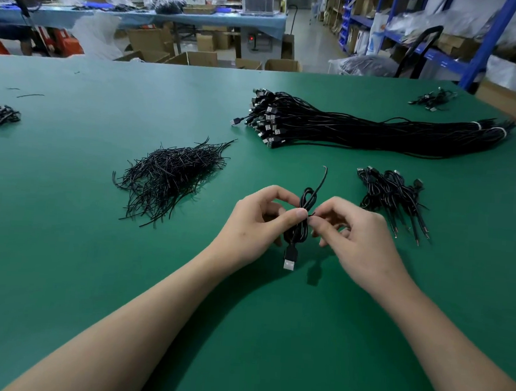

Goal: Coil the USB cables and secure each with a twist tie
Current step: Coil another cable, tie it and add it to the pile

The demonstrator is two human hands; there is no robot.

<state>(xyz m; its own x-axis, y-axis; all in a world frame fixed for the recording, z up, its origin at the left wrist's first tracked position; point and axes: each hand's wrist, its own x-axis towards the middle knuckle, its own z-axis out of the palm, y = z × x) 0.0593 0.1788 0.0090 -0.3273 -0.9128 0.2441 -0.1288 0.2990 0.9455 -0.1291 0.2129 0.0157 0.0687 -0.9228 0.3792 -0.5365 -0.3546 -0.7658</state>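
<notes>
Centre of frame, just above green table (94,276): coiled USB cable (302,231) held upright btwn both hands. Left hand (258,222) pinches the coil's waist, thumb in front, fingers curled behind. Right hand (357,231) has thumb + forefinger tips closed narrow on the twist tie (311,214) at the coil's right side; other fingers are loosely curled. USB-A plug (289,259) hangs at the bottom. A thin black strand (322,178) sticks up from the top; can't tell if it's tie or cable tail.

Left of centre: loose heap of twist ties (173,178). Right of the hands: pile of tied coils (392,197). Upper right: long bundle of uncoiled USB cables (360,129).
</notes>
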